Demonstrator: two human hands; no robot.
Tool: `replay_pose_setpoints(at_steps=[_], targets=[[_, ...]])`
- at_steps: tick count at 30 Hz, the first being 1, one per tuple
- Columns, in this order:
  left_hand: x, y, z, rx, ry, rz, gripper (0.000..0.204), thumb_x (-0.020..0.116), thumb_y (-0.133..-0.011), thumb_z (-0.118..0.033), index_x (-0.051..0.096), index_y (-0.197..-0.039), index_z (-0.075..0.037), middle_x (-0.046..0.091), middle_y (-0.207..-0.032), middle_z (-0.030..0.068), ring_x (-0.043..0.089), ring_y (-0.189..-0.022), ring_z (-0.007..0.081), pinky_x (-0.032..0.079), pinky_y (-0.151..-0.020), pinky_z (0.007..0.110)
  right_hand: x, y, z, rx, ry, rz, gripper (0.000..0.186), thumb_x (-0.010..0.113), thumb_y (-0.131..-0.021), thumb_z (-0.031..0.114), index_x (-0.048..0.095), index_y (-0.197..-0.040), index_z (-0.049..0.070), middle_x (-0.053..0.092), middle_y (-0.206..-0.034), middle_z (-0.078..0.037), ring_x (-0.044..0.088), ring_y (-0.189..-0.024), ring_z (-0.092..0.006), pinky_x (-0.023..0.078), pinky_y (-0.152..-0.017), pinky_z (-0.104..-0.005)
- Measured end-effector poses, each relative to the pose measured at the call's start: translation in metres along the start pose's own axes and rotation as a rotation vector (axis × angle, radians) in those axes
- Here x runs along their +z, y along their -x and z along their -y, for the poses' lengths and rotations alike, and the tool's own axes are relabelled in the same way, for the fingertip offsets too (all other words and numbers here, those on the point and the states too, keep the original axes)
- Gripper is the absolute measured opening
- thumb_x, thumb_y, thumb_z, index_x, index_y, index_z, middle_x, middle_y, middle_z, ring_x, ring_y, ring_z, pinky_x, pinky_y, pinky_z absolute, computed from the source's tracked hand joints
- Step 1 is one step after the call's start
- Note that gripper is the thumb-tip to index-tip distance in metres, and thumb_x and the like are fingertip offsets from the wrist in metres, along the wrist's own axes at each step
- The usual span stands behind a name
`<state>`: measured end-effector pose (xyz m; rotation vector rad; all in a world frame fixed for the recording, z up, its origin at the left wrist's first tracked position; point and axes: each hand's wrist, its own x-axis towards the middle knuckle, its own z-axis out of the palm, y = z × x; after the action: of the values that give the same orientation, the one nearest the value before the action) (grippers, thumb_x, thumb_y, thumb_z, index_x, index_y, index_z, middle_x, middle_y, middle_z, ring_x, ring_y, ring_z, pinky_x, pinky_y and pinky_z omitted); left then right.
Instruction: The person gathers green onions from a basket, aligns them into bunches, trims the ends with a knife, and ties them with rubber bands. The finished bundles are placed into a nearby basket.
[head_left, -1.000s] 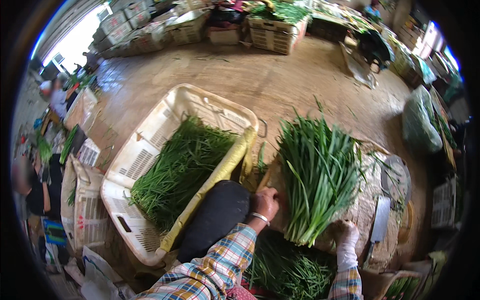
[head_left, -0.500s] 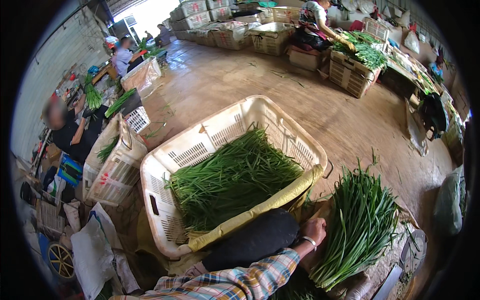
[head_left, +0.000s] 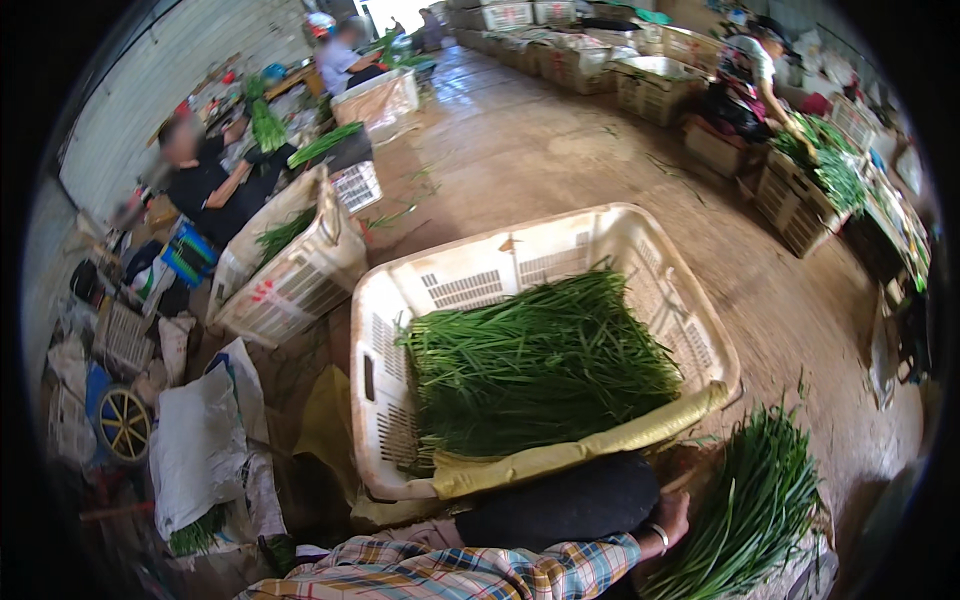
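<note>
Brown floor [head_left: 560, 150] spread beyond a white crate [head_left: 480, 258] that held cut green leaves [head_left: 545, 350]. Near its lower right corner lay a long leafy bunch [head_left: 750, 500], the left hand [head_left: 673, 518] just beside it, fingers bent; whether this hand or the unseen right hand grasped anything, I could not tell

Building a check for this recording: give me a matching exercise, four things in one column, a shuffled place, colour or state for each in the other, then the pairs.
Things
1. big middle basket
2. wheel
3. strip
4. leaf bundle at lower right

Descriptions
A. yellow, along the basket's near edge
B. to the right of the left grip
C. white, holding green leaves
D. spoked, left of a white sack

Pairs: 1-C, 2-D, 3-A, 4-B
</note>
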<state>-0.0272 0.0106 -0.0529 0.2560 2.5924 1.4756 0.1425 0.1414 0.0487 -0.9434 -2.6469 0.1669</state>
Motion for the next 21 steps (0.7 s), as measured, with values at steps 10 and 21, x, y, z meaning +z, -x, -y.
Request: replay_pose_setpoints(at_steps=[10,21], targets=[[-0.272,0.013,-0.040,0.493,0.470,0.231,0.037,0.072,-0.078,-0.014,0.055,-0.108,0.000,0.054,-0.112,0.0166,0.058,-0.097,0.0344,0.051,-0.082,0.038,-0.057,-0.057,0.135,-0.627,-0.005,-0.162,0.042,0.073,-0.080,0.018,0.059,-0.115,0.000,0.063,-0.102,-0.018,0.062,-0.085,-0.0329,0.052,-0.079,-0.0402],[-0.581,0.033,0.182,-0.234,-0.572,-0.697,0.072,0.073,-0.077,-0.032,0.037,-0.135,-0.007,0.034,-0.140,0.0178,0.033,-0.129,0.0338,0.030,-0.107,0.045,-0.039,-0.040,0.354,-0.748,-0.486,0.647,0.050,0.080,-0.074,0.018,0.058,-0.116,0.000,0.060,-0.104,-0.019,0.060,-0.095,-0.0327,0.050,-0.081,-0.0382]])
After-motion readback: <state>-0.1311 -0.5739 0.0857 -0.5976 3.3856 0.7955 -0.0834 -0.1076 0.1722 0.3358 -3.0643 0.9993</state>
